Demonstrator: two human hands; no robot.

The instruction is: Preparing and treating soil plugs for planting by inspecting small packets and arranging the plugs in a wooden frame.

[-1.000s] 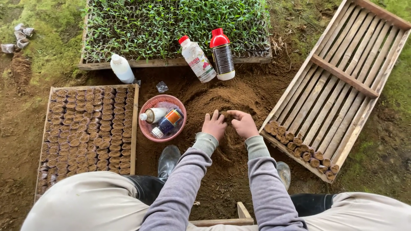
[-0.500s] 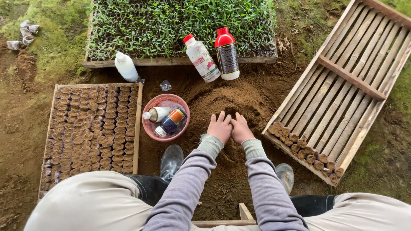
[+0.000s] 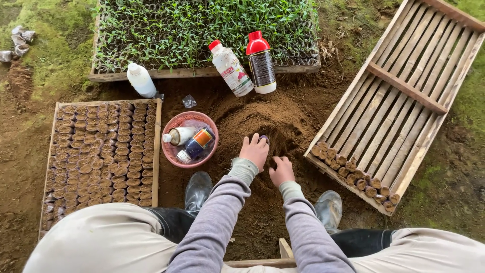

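My left hand (image 3: 254, 150) rests on a mound of loose brown soil (image 3: 268, 119), its fingers closed around a small dark round pot (image 3: 263, 137) at the fingertips. Just below and to the right, my right hand (image 3: 281, 172) presses into the soil with its fingers curled and buried. Both sleeves are grey. A slanted wooden slatted tray (image 3: 399, 101) on the right holds a row of filled soil pots (image 3: 353, 177) along its lower edge.
A wooden tray of several filled soil pots (image 3: 101, 151) lies at the left. A pink bowl (image 3: 174, 156) holds small bottles. Two red-capped bottles (image 3: 261, 63), a white bottle (image 3: 141, 80) and a seedling tray (image 3: 202, 30) lie beyond. My boots (image 3: 197, 189) flank the mound.
My hands were side by side on the mound. Now they have parted: the left stays forward with the small pot, the right has drawn back toward me into the soil.
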